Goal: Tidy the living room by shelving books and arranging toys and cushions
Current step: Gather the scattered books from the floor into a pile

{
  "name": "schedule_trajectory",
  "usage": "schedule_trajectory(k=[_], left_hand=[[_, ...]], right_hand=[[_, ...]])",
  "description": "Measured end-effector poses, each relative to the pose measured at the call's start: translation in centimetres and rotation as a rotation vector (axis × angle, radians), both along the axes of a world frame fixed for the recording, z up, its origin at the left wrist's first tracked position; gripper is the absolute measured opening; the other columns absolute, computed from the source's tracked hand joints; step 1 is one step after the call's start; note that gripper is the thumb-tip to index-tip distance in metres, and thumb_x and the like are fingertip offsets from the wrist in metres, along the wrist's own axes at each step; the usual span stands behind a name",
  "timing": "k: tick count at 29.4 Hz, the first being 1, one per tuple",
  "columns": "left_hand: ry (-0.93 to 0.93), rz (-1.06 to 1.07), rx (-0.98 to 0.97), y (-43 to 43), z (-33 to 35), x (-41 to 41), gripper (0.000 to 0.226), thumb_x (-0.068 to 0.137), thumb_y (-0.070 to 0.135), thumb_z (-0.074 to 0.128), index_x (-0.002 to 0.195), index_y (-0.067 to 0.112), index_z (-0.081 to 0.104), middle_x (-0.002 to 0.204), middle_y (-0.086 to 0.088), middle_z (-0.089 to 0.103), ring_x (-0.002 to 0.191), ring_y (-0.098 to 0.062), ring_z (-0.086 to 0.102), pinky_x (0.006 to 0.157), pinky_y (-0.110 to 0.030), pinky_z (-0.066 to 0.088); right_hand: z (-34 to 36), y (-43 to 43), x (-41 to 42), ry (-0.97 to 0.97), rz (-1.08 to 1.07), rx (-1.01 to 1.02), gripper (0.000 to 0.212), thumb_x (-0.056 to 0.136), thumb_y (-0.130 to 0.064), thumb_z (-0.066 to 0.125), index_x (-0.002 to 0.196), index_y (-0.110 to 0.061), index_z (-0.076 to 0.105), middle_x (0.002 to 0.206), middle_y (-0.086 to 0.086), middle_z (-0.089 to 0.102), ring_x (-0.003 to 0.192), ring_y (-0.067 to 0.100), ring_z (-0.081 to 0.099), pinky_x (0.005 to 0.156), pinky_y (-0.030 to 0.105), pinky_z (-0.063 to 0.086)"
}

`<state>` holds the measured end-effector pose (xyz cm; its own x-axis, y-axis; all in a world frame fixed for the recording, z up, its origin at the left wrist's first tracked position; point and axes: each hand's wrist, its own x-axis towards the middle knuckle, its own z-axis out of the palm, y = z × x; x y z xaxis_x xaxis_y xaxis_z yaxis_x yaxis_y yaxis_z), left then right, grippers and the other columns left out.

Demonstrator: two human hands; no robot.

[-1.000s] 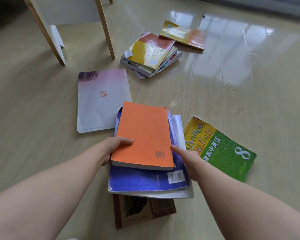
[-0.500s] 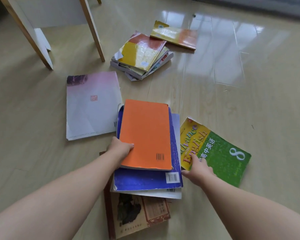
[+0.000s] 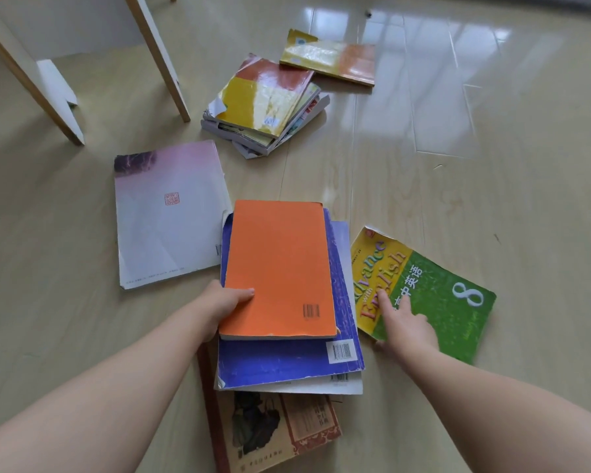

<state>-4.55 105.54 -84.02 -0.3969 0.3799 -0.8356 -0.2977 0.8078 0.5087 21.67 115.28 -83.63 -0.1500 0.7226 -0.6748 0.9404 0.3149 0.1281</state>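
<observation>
The left hand (image 3: 219, 305) grips the orange book (image 3: 277, 268) at its left edge, thumb on the cover; this book lies on top of a stack (image 3: 280, 363) on the floor (image 3: 458, 199). The right hand (image 3: 406, 326) rests flat, fingers straight, on the green book (image 3: 451, 302) just beside.

glossy floor (image 3: 423, 114), wooden furniture legs (image 3: 157, 56)

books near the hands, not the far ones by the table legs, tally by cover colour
orange book: 1
blue book: 1
pale book under the blue: 1
brown book: 1
green and yellow book: 1
pink and white book: 1
total: 6
</observation>
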Motion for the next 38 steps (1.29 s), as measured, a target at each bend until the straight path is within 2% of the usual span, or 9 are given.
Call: schedule_trajectory(k=[4,8,16,23,26,29,34,36,38], left_hand=[[0.01,0.009,-0.005,0.1,0.3,-0.2,0.052,0.082,0.018,0.073,0.124,0.004,0.048,0.116,-0.017,0.061,0.097,-0.033,0.062,0.082,-0.039,0.05],[0.016,-0.006,0.025,0.2,0.6,-0.1,0.046,0.084,0.018,0.07,0.124,0.003,0.051,0.116,-0.018,0.062,0.095,-0.03,0.061,0.085,-0.038,0.05],[0.05,-0.035,0.02,-0.1,1.3,0.1,0.051,0.084,0.02,0.071,0.127,0.002,0.049,0.119,-0.018,0.061,0.1,-0.031,0.061,0.085,-0.037,0.049],[0.096,-0.041,0.056,-1.2,2.8,-0.3,0.053,0.085,0.023,0.069,0.127,0.004,0.042,0.122,-0.015,0.057,0.102,-0.03,0.059,0.084,-0.037,0.049],[0.119,-0.005,0.088,-1.6,3.5,-0.3,0.047,0.09,0.024,0.062,0.127,0.005,0.041,0.121,-0.014,0.057,0.096,-0.028,0.058,0.081,-0.035,0.048],[0.13,-0.001,0.083,-2.1,3.9,-0.4,0.041,0.093,0.026,0.058,0.126,0.006,0.043,0.12,-0.014,0.058,0.09,-0.026,0.057,0.076,-0.032,0.045],[0.092,-0.007,0.021,-3.0,4.3,-0.7,0.039,0.096,0.027,0.052,0.129,0.007,0.045,0.112,-0.012,0.062,0.073,-0.019,0.056,0.057,-0.026,0.042],[0.014,0.047,-0.01,-3.2,4.5,-0.6,0.036,0.098,0.029,0.048,0.127,0.008,0.05,0.092,-0.009,0.067,0.068,-0.019,0.057,0.058,-0.026,0.042],[-0.088,0.112,-0.014,-3.4,5.1,-0.3,0.038,0.099,0.041,0.041,0.109,0.01,0.061,0.063,-0.005,0.068,0.062,-0.02,0.06,0.059,-0.028,0.043]], right_hand=[[0.3,-0.4,-0.9,-0.043,0.138,0.04,0.068,0.095,0.002,0.033,0.151,-0.019,-0.001,0.151,0.029,0.018,0.119,0.045,0.05,0.088,0.045,0.051],[1.0,0.4,-0.4,-0.043,0.227,0.109,0.063,0.093,0.002,0.033,0.149,-0.018,0.011,0.122,0.013,0.058,0.105,0.03,0.061,0.069,0.034,0.044],[2.6,0.6,0.5,-0.079,0.011,0.149,0.032,0.092,-0.003,0.034,0.117,-0.014,0.052,0.12,0.009,0.058,0.11,0.027,0.057,0.075,0.027,0.039],[4.1,0.4,0.0,-0.029,-0.105,0.264,0.037,0.098,-0.007,0.028,0.127,-0.017,0.047,0.125,0.01,0.057,0.115,0.028,0.055,0.077,0.029,0.039],[4.8,1.6,-0.8,0.114,-0.339,0.339,0.032,0.096,-0.004,0.031,0.123,-0.008,0.046,0.125,0.017,0.054,0.117,0.032,0.052,0.087,0.036,0.043],[5.6,2.3,-2.5,0.272,-0.382,0.338,0.026,0.096,-0.008,0.037,0.118,-0.003,0.049,0.126,0.02,0.052,0.116,0.035,0.052,0.089,0.039,0.043],[7.5,1.1,-8.1,0.731,-0.294,0.243,0.012,0.091,-0.016,0.05,0.091,-0.006,0.057,0.096,0.018,0.061,0.085,0.031,0.056,0.067,0.029,0.037],[8.7,0.3,-10.5,1.029,-0.384,-0.006,0.015,0.091,-0.018,0.057,0.082,-0.007,0.059,0.077,0.012,0.059,0.063,0.023,0.061,0.057,0.033,0.05],[9.7,-0.1,-12.2,1.266,-0.604,-0.401,0.022,0.096,-0.025,0.052,0.082,-0.008,0.057,0.068,0.009,0.056,0.045,0.013,0.057,0.046,0.026,0.054]])
